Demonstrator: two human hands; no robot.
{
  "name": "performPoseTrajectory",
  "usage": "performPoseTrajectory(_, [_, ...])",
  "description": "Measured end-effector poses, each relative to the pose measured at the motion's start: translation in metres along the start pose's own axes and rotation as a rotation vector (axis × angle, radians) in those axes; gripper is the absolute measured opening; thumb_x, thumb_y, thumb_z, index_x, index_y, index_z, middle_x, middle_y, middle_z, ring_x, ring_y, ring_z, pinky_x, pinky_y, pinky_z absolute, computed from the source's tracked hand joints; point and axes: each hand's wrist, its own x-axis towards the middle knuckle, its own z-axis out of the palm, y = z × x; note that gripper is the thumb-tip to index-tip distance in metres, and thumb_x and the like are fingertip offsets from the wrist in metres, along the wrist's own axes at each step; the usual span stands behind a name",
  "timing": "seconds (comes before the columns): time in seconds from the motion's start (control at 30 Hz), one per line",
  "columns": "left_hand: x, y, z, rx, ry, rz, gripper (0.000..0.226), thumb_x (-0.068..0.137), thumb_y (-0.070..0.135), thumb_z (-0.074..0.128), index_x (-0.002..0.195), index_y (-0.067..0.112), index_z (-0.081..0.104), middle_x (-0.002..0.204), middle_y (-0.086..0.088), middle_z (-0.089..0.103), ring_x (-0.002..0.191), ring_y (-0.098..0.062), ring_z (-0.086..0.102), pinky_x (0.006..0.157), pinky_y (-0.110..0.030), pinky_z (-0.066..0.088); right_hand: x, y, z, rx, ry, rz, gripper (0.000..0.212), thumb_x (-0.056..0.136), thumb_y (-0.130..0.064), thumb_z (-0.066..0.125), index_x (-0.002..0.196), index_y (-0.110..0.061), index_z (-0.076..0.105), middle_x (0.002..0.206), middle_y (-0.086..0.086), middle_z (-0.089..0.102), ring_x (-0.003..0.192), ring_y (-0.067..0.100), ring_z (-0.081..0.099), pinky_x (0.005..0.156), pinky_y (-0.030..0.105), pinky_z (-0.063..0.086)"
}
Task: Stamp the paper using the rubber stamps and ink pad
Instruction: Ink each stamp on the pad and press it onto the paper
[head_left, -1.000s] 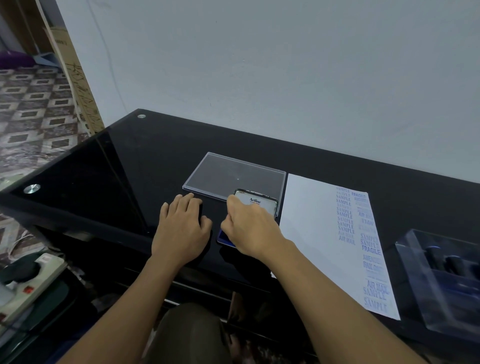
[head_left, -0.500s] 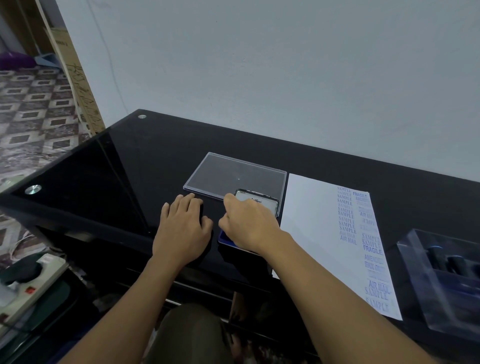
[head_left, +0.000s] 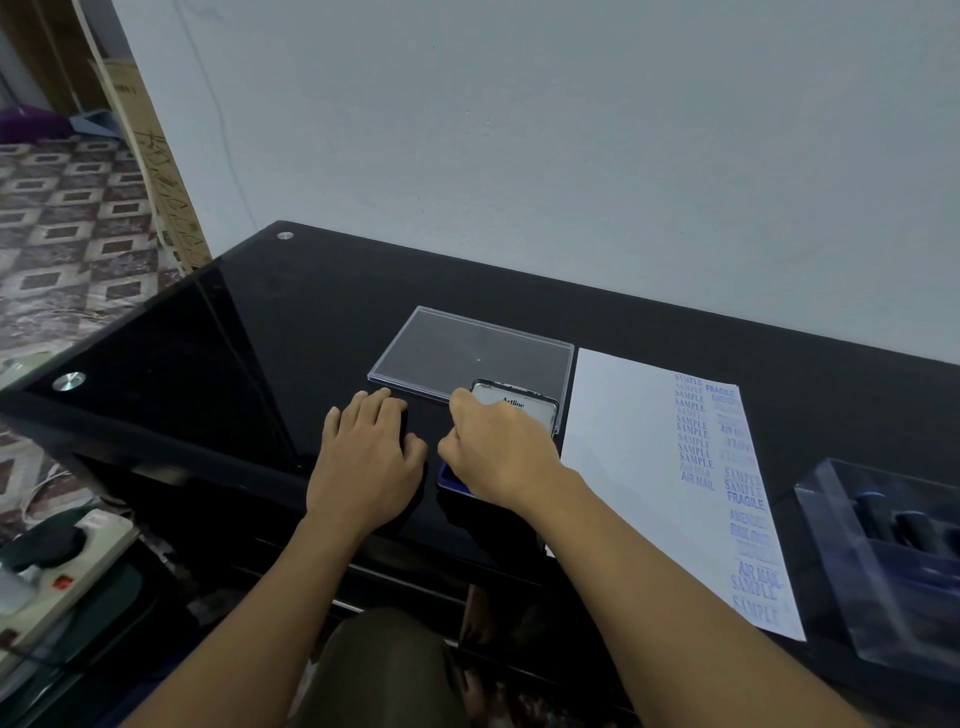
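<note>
Two bare forearms reach forward over a glossy black surface (head_left: 260, 338). The right hand (head_left: 498, 452) is bunched over an open ink pad (head_left: 451, 475), fingers curled downward. What the grip closes on is hidden under the knuckles, so I cannot tell whether it holds anything. A strip of the pad's blue base shows at the near left edge of the grip. Just beyond the grip the pad's raised lid (head_left: 524, 402) stands up, with a white label reading "Artline".

Just left of the grip, apart from it, the left hand (head_left: 366, 462) lies flat on the surface, fingers straight and together.

Right of the grip lies a white sheet of paper (head_left: 623, 441), its far right edge covered in blue prints: SAMPLE, FRAGILE, AIR MAIL. Further right, well apart from the grip, a clear tray (head_left: 831, 545) holds dark stamps (head_left: 878, 514).

Beyond the grip, behind the pad's lid, a clear flat cover (head_left: 467, 351) rests on the surface.
</note>
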Motion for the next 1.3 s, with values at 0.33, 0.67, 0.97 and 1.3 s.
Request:
performPoseTrajectory(0.33, [0.0008,0.0005,0.0009,0.008,0.008,0.003,0.041,0.094,0.027,0.047,0.132,0.012,0.052,0.150,-0.007,0.042,0.144,-0.027,0.029,0.117,-0.051,0.020,-0.0068,0.0019,0.0034,0.057,0.021,0.026,0.012,0.097,-0.024,0.045,0.092,-0.016,0.038,0.066,0.004,0.046,0.068,0.028,0.054,0.056,0.035,0.039])
performPoseTrajectory(0.67, [0.0003,0.0006,0.0008,0.009,0.007,0.005,0.041,0.094,0.026,0.048,0.132,0.011,0.052,0.150,-0.008,0.042,0.144,-0.028,0.029,0.117,-0.052,0.021,-0.0054,0.0026,0.0030,0.063,0.023,0.014,0.011,0.097,-0.024,0.045,0.093,-0.015,0.040,0.066,0.004,0.047,0.068,0.028,0.053,0.052,0.034,0.035])
performPoseTrajectory(0.97, [0.0012,-0.0014,0.0028,-0.002,-0.020,-0.002,0.044,0.096,0.028,0.045,0.137,0.013,0.048,0.153,-0.006,0.038,0.146,-0.024,0.024,0.119,-0.051,0.016,-0.0021,-0.0009,-0.0004,0.046,-0.014,0.030,0.011,0.097,-0.024,0.046,0.094,-0.015,0.041,0.068,0.003,0.046,0.068,0.028,0.053,0.057,0.036,0.041])
performPoseTrajectory(1.3, [0.0025,-0.0017,0.0001,-0.050,-0.034,-0.015,0.044,0.097,0.027,0.048,0.138,0.011,0.049,0.152,-0.006,0.039,0.146,-0.023,0.025,0.119,-0.051,0.017,-0.0100,0.0017,0.0002,0.101,0.018,0.047,0.012,0.096,-0.025,0.046,0.096,-0.013,0.044,0.077,0.011,0.059,0.072,0.030,0.056,0.057,0.036,0.042])
